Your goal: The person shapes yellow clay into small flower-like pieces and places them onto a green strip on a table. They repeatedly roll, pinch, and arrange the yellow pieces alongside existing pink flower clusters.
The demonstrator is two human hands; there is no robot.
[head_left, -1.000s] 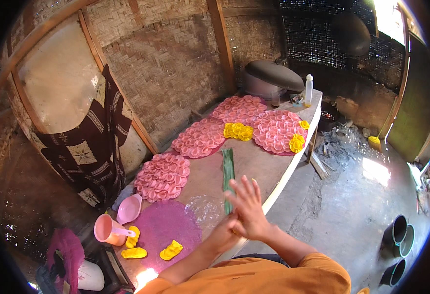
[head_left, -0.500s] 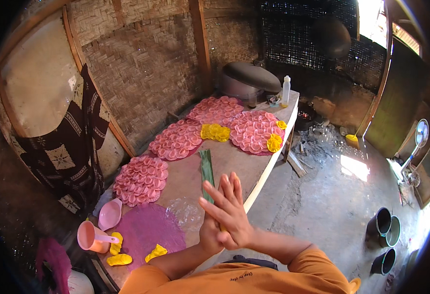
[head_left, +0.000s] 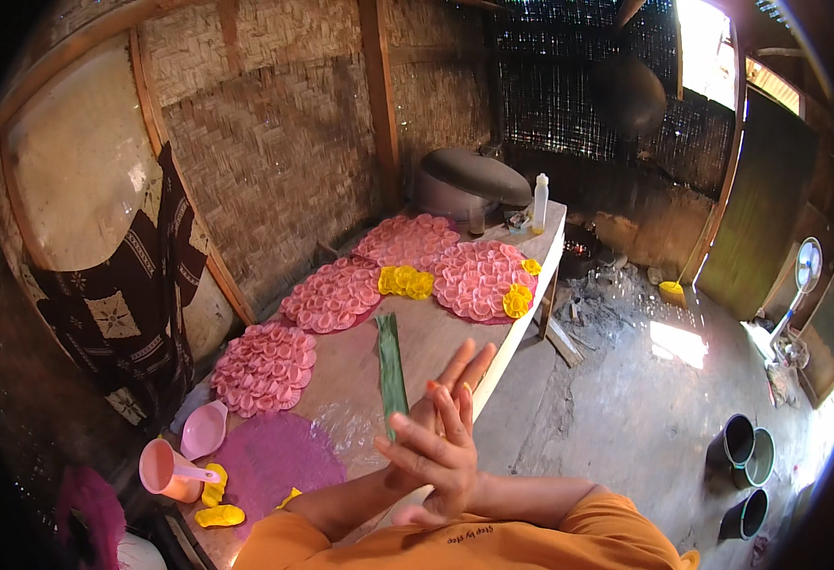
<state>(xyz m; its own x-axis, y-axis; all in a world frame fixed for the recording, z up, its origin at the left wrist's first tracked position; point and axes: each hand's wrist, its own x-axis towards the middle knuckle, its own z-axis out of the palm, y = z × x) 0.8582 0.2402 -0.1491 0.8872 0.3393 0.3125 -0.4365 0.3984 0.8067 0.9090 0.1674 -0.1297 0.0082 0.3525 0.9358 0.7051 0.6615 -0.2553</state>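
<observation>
In front of my chest, my left hand (head_left: 426, 410) and my right hand (head_left: 442, 461) are pressed palm against palm. Fingers on both are stretched out, the right ones spread across the left hand. Whatever may lie between the palms is hidden. Just beyond them, a long green leaf strip (head_left: 390, 356) lies on the table (head_left: 341, 375). A purple mesh round (head_left: 274, 461) is spread at the near left, with yellow soft-looking pieces (head_left: 220, 516) at its edge. Farther back, heaps of pink cup-shaped pieces (head_left: 265, 369) cover other rounds, with yellow pieces (head_left: 405, 281) among them.
A pink dipper (head_left: 172, 472) and a pink bowl (head_left: 204, 430) stand at the table's left edge. At the far end are a big dark-lidded pot (head_left: 450, 195) and a bottle (head_left: 540, 204). Black buckets (head_left: 732, 442) and a fan (head_left: 806, 266) stand on the floor at right.
My hands have shifted against each other: the right has slid down toward my chest, its fingers spreading lower, and the left fingertips now show beyond it. The view has tilted slightly.
</observation>
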